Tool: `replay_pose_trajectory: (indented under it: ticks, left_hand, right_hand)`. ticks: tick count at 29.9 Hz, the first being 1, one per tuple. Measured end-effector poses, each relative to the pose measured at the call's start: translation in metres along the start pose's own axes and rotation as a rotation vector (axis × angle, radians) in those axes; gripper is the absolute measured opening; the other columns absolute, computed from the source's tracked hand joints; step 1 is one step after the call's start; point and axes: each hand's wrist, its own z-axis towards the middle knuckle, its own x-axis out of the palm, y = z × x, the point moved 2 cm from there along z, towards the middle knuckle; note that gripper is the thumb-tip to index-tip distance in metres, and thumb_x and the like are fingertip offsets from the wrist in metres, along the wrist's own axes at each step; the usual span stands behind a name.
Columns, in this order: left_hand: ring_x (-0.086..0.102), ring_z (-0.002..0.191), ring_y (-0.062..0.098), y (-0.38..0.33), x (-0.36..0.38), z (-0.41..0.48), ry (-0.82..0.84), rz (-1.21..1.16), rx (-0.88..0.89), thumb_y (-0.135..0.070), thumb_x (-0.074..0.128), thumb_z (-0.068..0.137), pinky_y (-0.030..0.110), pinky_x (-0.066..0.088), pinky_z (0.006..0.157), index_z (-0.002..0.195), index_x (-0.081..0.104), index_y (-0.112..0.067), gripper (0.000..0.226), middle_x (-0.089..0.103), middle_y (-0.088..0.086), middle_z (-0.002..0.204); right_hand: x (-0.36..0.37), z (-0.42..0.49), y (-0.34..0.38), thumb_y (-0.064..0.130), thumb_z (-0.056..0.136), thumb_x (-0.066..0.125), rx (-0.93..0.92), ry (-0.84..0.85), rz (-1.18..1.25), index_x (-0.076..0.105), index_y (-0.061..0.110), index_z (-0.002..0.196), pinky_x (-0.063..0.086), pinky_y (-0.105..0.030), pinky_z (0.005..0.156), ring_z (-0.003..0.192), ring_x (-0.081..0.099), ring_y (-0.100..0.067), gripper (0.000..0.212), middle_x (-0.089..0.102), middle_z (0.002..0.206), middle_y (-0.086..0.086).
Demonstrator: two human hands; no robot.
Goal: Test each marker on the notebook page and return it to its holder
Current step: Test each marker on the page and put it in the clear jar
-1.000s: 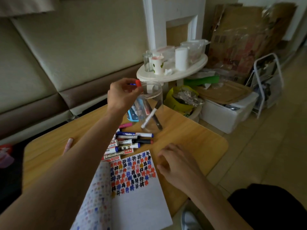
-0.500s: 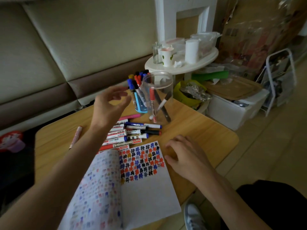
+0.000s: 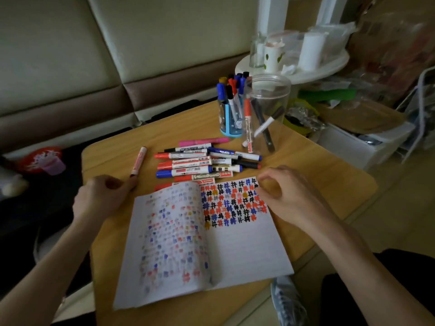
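An open notebook lies on the wooden table, its right page partly filled with red, blue and black hash marks. Behind it lies a pile of several markers. A lone pink marker lies to the left of the pile. A clear jar holds three markers, one of them red-capped. A blue holder beside it is full of markers. My left hand rests loosely curled by the notebook's top left corner, a fingertip at the pink marker's near end. My right hand rests on the page's top right corner and holds nothing.
A sofa runs along the far side. A round white side table with cups and bottles stands behind the jar. White storage boxes and clutter sit on the floor to the right. My shoe shows below the table's near edge.
My left hand let a red-capped marker go into the clear jar, then drew back down to the table beside the pink marker. My right hand stayed at the notebook's corner.
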Motion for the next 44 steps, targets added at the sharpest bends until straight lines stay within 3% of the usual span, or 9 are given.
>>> replay_pose_trajectory:
  ticks: [10, 14, 17, 20, 28, 33, 38, 41, 44]
  left_hand:
    - [0.054, 0.058, 0.018, -0.009, -0.018, -0.04, -0.114, -0.066, 0.095, -0.049, 0.058, 0.099, 0.026, 0.036, 0.049, 0.096, 0.07, -0.014, 0.037, 0.06, 0.001, 0.07]
    - [0.068, 0.06, 0.014, -0.021, -0.009, -0.083, 0.073, -0.281, 0.287, -0.047, 0.062, 0.095, 0.026, 0.048, 0.054, 0.09, 0.069, -0.029, 0.02, 0.073, -0.014, 0.069]
    - [0.069, 0.077, -0.004, -0.04, 0.008, -0.113, 0.168, -0.342, 0.497, -0.035, 0.07, 0.091, 0.013, 0.047, 0.063, 0.092, 0.07, -0.031, 0.005, 0.073, -0.02, 0.078]
    - [0.066, 0.08, -0.001, -0.052, 0.021, -0.132, 0.218, -0.357, 0.641, -0.035, 0.068, 0.091, 0.015, 0.045, 0.064, 0.096, 0.071, -0.038, 0.006, 0.072, -0.022, 0.084]
    - [0.062, 0.086, -0.008, -0.074, 0.028, -0.15, 0.195, -0.359, 0.921, -0.053, 0.059, 0.09, 0.01, 0.045, 0.072, 0.108, 0.075, -0.036, 0.029, 0.064, -0.034, 0.089]
    - [0.063, 0.083, -0.01, -0.088, 0.031, -0.157, 0.184, -0.341, 1.017, -0.037, 0.062, 0.098, 0.008, 0.044, 0.07, 0.105, 0.075, -0.031, 0.016, 0.062, -0.036, 0.088]
    - [0.068, 0.081, 0.013, -0.099, 0.035, -0.153, 0.343, -0.447, 0.952, -0.056, 0.053, 0.091, 0.028, 0.051, 0.067, 0.105, 0.075, -0.034, 0.034, 0.072, -0.015, 0.093]
    - [0.067, 0.085, 0.007, -0.099, 0.037, -0.148, 0.444, -0.408, 0.917, -0.056, 0.052, 0.087, 0.021, 0.052, 0.069, 0.106, 0.076, -0.031, 0.04, 0.073, -0.017, 0.087]
    - [0.066, 0.088, -0.008, -0.077, 0.024, -0.119, 0.432, -0.37, 0.833, -0.047, 0.053, 0.087, 0.009, 0.047, 0.071, 0.095, 0.073, -0.036, 0.024, 0.07, -0.029, 0.084]
  right_hand:
    - [0.032, 0.001, 0.026, 0.031, 0.096, 0.071, -0.096, -0.011, 0.299, 0.074, 0.026, 0.112, 0.046, -0.011, 0.068, 0.092, 0.062, 0.001, 0.017, 0.07, 0.101, 0.015]
    - [0.045, -0.007, 0.047, 0.037, 0.093, 0.074, -0.036, 0.08, 0.646, 0.075, 0.026, 0.109, 0.057, -0.031, 0.071, 0.081, 0.067, -0.014, 0.019, 0.073, 0.089, 0.004]
    - [0.049, -0.014, 0.058, 0.037, 0.094, 0.071, 0.069, 0.133, 0.97, 0.076, 0.017, 0.103, 0.052, -0.023, 0.057, 0.066, 0.064, -0.011, 0.022, 0.071, 0.076, 0.0]
    - [0.048, -0.021, 0.057, 0.031, 0.099, 0.067, 0.15, 0.096, 1.15, 0.072, 0.012, 0.091, 0.041, -0.017, 0.05, 0.057, 0.053, -0.009, 0.021, 0.064, 0.071, -0.004]
    - [0.041, -0.036, 0.043, 0.023, 0.094, 0.071, 0.154, 0.055, 1.195, 0.071, -0.004, 0.093, 0.051, -0.021, 0.056, 0.062, 0.063, -0.014, 0.028, 0.071, 0.073, -0.006]
    - [0.033, -0.043, 0.04, 0.022, 0.095, 0.072, 0.115, 0.057, 1.152, 0.072, -0.003, 0.092, 0.051, -0.023, 0.058, 0.065, 0.063, -0.018, 0.024, 0.071, 0.075, -0.009]
    - [0.02, -0.041, 0.026, 0.027, 0.096, 0.07, 0.085, 0.065, 1.085, 0.073, -0.002, 0.095, 0.052, -0.025, 0.063, 0.071, 0.064, -0.021, 0.029, 0.071, 0.077, -0.011]
    - [0.018, -0.042, 0.022, 0.032, 0.091, 0.072, 0.171, 0.06, 1.115, 0.073, 0.005, 0.098, 0.054, -0.025, 0.068, 0.074, 0.066, -0.018, 0.028, 0.072, 0.078, -0.004]
    - [-0.009, -0.034, -0.009, 0.029, 0.09, 0.072, 0.384, -0.213, 1.276, 0.072, 0.013, 0.101, 0.055, -0.027, 0.076, 0.076, 0.065, -0.01, 0.02, 0.07, 0.079, 0.004]
